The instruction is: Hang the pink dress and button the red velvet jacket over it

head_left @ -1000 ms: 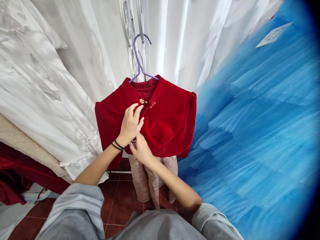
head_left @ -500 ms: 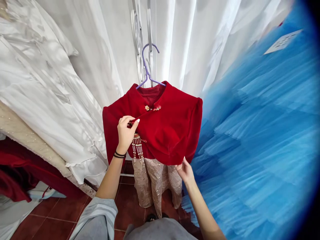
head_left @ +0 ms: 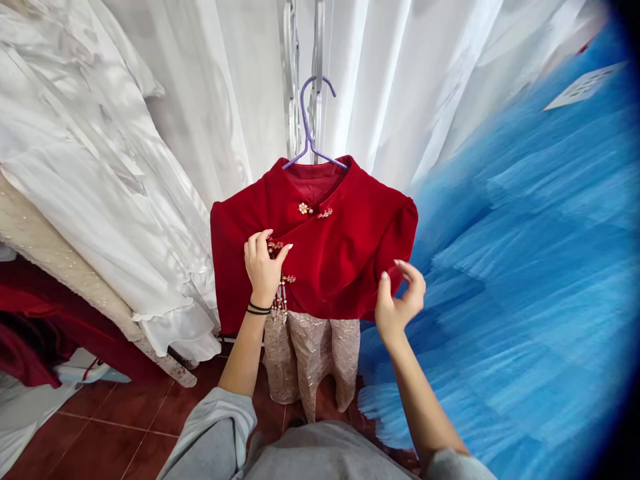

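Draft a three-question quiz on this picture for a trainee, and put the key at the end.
1. Multiple choice. What colour is the hanger holding up the red jacket?
a) white
b) purple
c) black

2. True or false. Blue layered fabric fills much of the right side of the picture.

3. Short answer. Which hand is at the jacket's front fastenings and has black bands round its wrist?

Key:
1. b
2. True
3. The left hand
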`<action>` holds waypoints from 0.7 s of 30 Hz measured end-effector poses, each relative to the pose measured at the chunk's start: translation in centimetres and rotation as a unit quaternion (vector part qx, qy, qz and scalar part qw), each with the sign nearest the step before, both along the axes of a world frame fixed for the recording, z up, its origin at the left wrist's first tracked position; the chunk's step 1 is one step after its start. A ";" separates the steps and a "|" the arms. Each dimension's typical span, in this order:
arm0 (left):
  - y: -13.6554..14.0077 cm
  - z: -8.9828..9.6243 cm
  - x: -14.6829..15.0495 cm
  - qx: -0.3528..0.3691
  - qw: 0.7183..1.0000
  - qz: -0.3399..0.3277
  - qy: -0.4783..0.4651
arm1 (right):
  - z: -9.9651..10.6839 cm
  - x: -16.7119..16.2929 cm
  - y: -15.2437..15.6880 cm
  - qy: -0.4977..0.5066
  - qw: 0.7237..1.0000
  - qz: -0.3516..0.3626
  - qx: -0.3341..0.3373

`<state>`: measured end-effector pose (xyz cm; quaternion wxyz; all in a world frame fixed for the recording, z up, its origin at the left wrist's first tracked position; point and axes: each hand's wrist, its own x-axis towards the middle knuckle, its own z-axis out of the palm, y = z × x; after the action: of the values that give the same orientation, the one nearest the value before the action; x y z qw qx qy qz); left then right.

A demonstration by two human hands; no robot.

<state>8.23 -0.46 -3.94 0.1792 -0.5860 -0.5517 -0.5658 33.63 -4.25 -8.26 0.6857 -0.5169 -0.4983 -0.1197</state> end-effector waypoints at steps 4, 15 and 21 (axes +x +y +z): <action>0.2 -1.0 0.4 0.019 0.994 -0.030 -0.107 | 10.8 -4.2 3.6 -0.218 0.970 0.091 0.064; -0.8 -0.1 0.7 -0.005 0.930 -0.198 -0.310 | 18.0 -7.9 7.4 -0.365 0.893 0.219 -0.144; -0.4 1.2 1.0 0.012 0.939 -0.165 -0.302 | 17.5 -6.3 7.6 -0.360 0.912 0.146 -0.131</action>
<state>9.22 -0.91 -2.77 -0.0849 -0.4678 -0.4686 -0.7446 27.29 3.37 9.27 0.3955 -0.4454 -0.7927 -0.1300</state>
